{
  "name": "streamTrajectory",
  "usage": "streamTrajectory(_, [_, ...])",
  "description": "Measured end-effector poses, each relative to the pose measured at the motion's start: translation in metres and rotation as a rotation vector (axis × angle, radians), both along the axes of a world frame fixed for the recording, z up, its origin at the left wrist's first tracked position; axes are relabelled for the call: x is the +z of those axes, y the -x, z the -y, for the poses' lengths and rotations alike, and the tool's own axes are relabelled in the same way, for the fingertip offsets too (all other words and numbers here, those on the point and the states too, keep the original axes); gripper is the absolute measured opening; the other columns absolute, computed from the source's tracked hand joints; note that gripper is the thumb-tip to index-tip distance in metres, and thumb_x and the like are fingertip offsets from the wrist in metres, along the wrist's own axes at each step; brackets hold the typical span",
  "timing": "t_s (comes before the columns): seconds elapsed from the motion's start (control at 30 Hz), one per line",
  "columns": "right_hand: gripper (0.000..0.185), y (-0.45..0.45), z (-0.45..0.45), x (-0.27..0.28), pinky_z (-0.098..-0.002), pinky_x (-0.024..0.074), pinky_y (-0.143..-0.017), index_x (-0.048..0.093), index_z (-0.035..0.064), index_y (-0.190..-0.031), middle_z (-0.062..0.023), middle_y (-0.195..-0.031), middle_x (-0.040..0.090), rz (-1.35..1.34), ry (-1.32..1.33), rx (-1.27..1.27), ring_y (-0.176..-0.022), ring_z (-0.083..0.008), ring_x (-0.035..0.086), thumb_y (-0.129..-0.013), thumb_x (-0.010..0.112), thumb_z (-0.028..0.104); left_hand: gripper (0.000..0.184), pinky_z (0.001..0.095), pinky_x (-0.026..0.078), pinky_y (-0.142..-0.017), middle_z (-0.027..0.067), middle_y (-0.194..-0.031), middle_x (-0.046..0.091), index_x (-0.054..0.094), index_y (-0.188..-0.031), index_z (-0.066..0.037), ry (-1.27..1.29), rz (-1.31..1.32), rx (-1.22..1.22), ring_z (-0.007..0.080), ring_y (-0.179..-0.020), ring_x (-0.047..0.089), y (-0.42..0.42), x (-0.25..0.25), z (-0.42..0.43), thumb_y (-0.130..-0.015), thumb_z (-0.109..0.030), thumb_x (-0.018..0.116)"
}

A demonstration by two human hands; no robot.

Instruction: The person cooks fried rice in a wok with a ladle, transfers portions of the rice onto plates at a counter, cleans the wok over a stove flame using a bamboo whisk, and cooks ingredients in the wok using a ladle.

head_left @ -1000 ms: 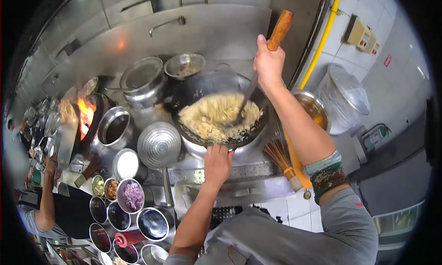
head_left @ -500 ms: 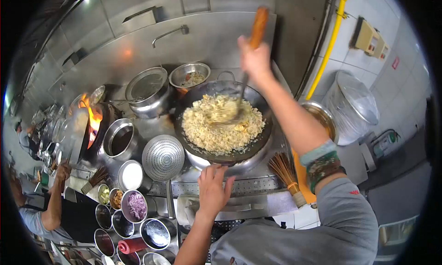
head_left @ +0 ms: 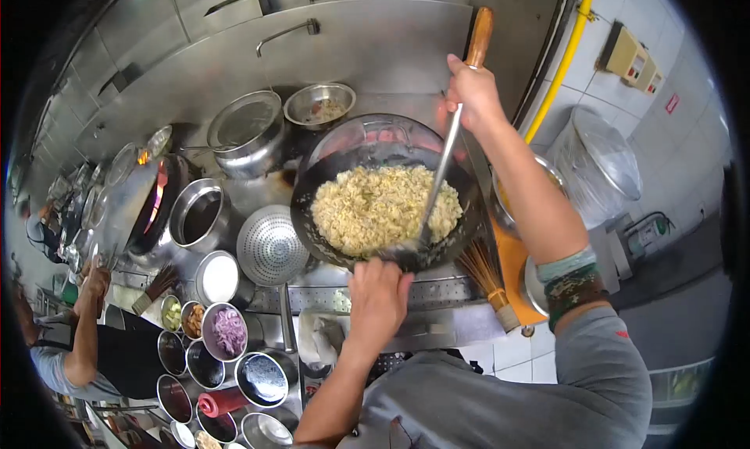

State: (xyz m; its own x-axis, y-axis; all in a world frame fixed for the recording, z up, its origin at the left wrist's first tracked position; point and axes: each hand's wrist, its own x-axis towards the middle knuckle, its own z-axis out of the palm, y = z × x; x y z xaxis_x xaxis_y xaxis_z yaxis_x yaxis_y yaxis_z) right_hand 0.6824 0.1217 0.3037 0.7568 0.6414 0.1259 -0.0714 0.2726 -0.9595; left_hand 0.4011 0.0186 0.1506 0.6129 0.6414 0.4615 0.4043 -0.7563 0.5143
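One large dark wok stands in front of the person, tilted a little toward the body, and it contains a wide heap of yellowish rice. The left hand grasps its near edge; the right hand is clenched around the long ladle, whose head rests at the near side of the rice. At right is a big container wrapped in clear plastic; its content I cannot tell. Behind left is a covered metal pot. Beside it, a metal bowl holds some mixed food bits. A smaller pot contains dark liquid. Next, one cup holds something white, another purple slices, and the smallest ones, green pieces and brown pieces.
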Motion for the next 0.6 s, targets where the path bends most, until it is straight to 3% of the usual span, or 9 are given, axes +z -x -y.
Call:
streamTrajectory(0.1, [0.036,0.021,-0.009,-0.022,-0.0324,0.0332,-0.035,0.043,0.0055,-0.066,-0.0009,-0.047,0.042,0.229,-0.04,-0.194,-0.038,-0.0132,0.042,-0.091,0.059,0.024,0.014,0.0441,0.038,-0.068,0.0114,-0.085,0.052,0.058,-0.083,-0.006,-0.025,-0.025,0.052,0.0319,-0.083,0.049,-0.012,-0.034,-0.014,-0.081,-0.019,0.064])
streamTrajectory(0.13, [0.036,0.014,-0.018,-0.039,-0.0309,0.034,-0.036,0.042,0.006,-0.066,-0.0003,-0.05,0.043,0.395,-0.082,-0.283,-0.038,-0.0115,0.041,-0.091,0.059,0.024,0.014,0.0441,0.038,-0.068,0.0114,-0.085,0.052,0.058,-0.083,-0.006,-0.021,-0.019,0.047,0.0319,-0.083,0.049,-0.007,-0.052,-0.009,-0.081,-0.019,0.064])
streamTrajectory(0.23, [0.035,0.042,0.01,-0.02,-0.0288,0.0332,-0.037,0.041,0.0076,-0.068,0.0012,-0.052,0.043,0.285,-0.27,-0.251,-0.04,-0.0096,0.041,-0.091,0.059,0.026,0.015,0.0443,0.038,-0.069,0.0115,-0.087,0.052,0.057,-0.081,-0.007,-0.021,-0.167,0.07,0.0323,-0.085,0.049,0.021,-0.089,0.019,-0.081,-0.02,0.062])
streamTrajectory(0.3, [0.029,0.049,0.027,-0.018,-0.0285,0.03,-0.034,0.039,0.0083,-0.077,0.0016,-0.051,0.037,0.126,-0.376,-0.191,-0.036,-0.0105,0.036,-0.091,0.06,0.023,0.015,0.0442,0.038,-0.07,0.0115,-0.087,0.052,0.057,-0.081,-0.007,-0.062,-0.121,0.063,0.0322,-0.085,0.049,0.025,-0.065,0.016,-0.081,-0.021,0.062])
streamTrajectory(0.4, [0.028,0.051,0.02,-0.017,-0.0282,0.0309,-0.035,0.04,0.0082,-0.082,0.0016,-0.053,0.037,0.104,-0.271,-0.22,-0.038,-0.0098,0.035,-0.091,0.06,0.024,0.016,0.0428,0.039,-0.071,0.0099,-0.088,0.052,0.057,-0.081,-0.006,-0.043,-0.092,0.099,0.0295,-0.087,0.049,0.0,-0.036,-0.016,-0.08,-0.021,0.063])
streamTrajectory(0.53, [0.027,0.055,0.021,0.018,-0.0269,0.0304,-0.035,0.043,0.0085,-0.082,0.0023,-0.053,0.037,0.167,-0.226,-0.189,-0.038,-0.0093,0.034,-0.091,0.061,0.027,0.017,0.0412,0.04,-0.071,0.0086,-0.089,0.052,0.058,-0.082,-0.007,-0.145,-0.083,0.104,0.028,-0.087,0.049,-0.025,-0.069,-0.047,-0.08,-0.023,0.064])
streamTrajectory(0.6, [0.028,0.056,0.03,0.033,-0.0261,0.0303,-0.034,0.044,0.0097,-0.079,0.003,-0.051,0.038,0.199,-0.367,-0.149,-0.037,-0.0085,0.035,-0.091,0.06,0.029,0.017,0.0408,0.04,-0.071,0.0083,-0.089,0.052,0.058,-0.082,-0.007,-0.119,-0.097,0.093,0.0277,-0.087,0.049,-0.026,-0.073,-0.047,-0.08,-0.023,0.064])
